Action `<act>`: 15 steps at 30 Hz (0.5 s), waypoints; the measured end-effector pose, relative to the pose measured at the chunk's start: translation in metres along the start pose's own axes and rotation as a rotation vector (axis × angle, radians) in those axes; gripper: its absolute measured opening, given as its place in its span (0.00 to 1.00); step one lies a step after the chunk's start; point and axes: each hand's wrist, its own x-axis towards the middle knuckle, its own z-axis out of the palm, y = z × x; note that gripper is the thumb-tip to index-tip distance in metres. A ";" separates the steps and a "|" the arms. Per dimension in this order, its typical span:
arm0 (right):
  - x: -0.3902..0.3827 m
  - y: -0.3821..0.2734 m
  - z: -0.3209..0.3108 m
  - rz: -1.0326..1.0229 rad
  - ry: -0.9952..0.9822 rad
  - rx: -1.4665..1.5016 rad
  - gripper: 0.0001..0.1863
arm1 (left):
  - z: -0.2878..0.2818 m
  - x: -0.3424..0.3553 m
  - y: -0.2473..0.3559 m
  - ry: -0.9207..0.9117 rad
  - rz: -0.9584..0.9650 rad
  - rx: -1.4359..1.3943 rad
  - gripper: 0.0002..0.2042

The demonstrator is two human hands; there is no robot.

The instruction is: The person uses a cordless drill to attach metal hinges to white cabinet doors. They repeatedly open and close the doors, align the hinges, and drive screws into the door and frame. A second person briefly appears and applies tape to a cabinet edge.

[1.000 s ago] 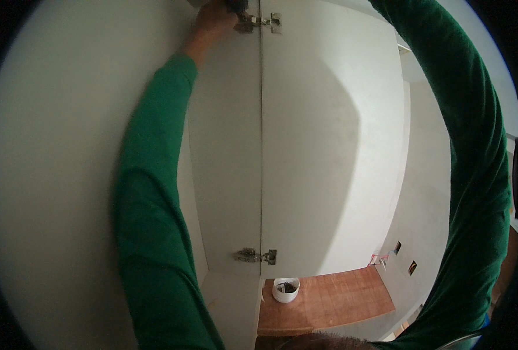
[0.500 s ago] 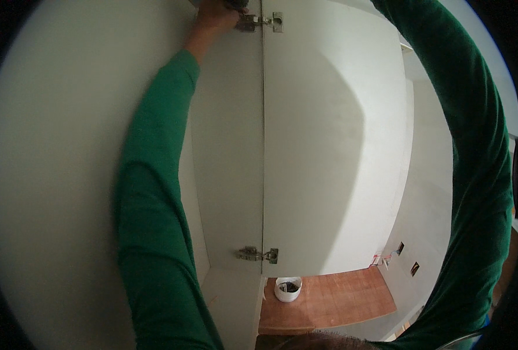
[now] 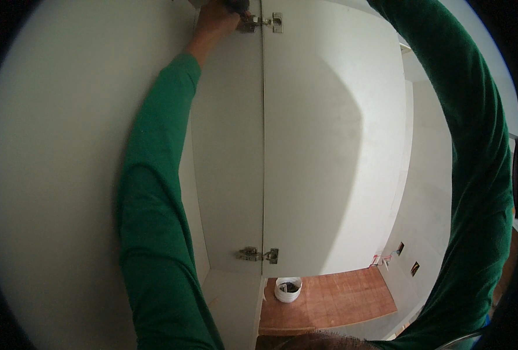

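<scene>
two green sleeves reach upward. at 11 to 12 o'clock, the left hand (image 3: 215, 24) is curled beside a dark thing (image 3: 236, 5) cut off by the top edge; i cannot tell whether it grips it. the right hand is out of view, its sleeve (image 3: 479, 140) leaving at 1 o'clock, so its state cannot be told. two metal hinges join one white door (image 3: 311, 146) to a white panel (image 3: 229, 151): the upper hinge (image 3: 277, 23) at 12 o'clock, just beside the left hand, and the lower hinge (image 3: 272, 255) at 6. at 5 o'clock, one white bucket (image 3: 288, 296) of small, unclear things stands on a reddish-brown bench (image 3: 343, 294). at 4, two dark openings (image 3: 414, 269) mark the wall (image 3: 429, 175).
</scene>
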 end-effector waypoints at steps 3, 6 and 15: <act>0.000 0.004 0.000 -0.026 -0.001 0.042 0.06 | 0.001 0.003 -0.004 0.006 -0.007 0.016 0.06; 0.005 0.005 0.005 -0.002 0.037 0.068 0.06 | 0.001 0.004 -0.005 0.004 -0.011 0.002 0.08; 0.015 0.014 0.011 0.107 0.000 0.057 0.07 | -0.035 0.022 0.008 0.326 0.116 -0.494 0.12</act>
